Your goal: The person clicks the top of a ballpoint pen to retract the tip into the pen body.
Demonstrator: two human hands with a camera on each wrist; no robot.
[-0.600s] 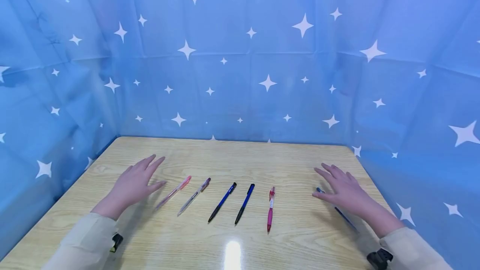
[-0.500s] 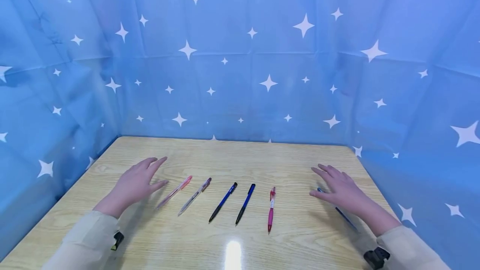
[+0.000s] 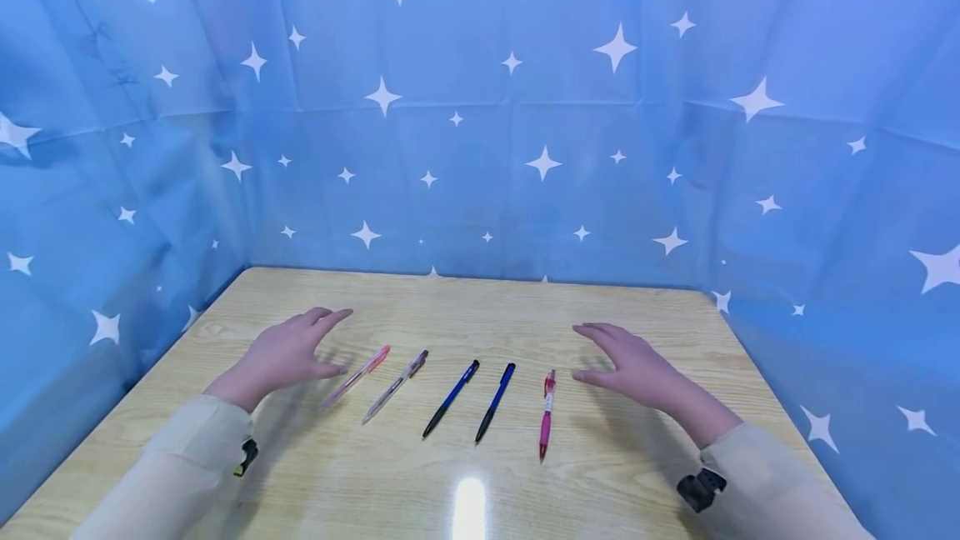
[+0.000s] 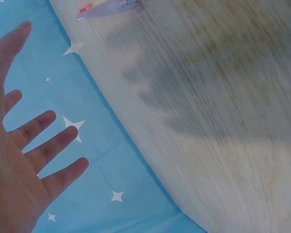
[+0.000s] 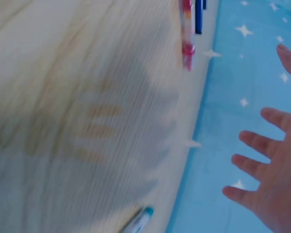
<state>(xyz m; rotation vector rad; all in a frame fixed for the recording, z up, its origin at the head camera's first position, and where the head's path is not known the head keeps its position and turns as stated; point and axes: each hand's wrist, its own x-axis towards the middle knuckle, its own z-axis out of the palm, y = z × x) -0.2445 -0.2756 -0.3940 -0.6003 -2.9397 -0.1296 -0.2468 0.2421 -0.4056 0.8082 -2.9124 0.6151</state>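
My left hand (image 3: 281, 357) hovers over the table's left side, fingers extended and nothing held. Closest to it lies a pink pen (image 3: 356, 377), then a clear pen with a purple top (image 3: 395, 387). Two blue-and-black pens (image 3: 450, 400) lie mid-table, slanting the same way. My right hand (image 3: 633, 365) is held above the table with its thumb apart from the fingers, just right of a red-and-pink pen (image 3: 547, 417). A teal-ended pen (image 5: 138, 221) shows at the bottom of the right wrist view; in the head view the right arm hides it.
The wood-grain table (image 3: 420, 490) has a bright light reflection near its front. Blue curtains with white stars (image 3: 480, 148) hang behind the table and on both sides. A black strap device (image 3: 701, 490) sits on the right wrist.
My right hand has moved left, away from the pen at the right and closer to the red-and-pink pen. The left hand has shifted slightly right. The pens lie as before.
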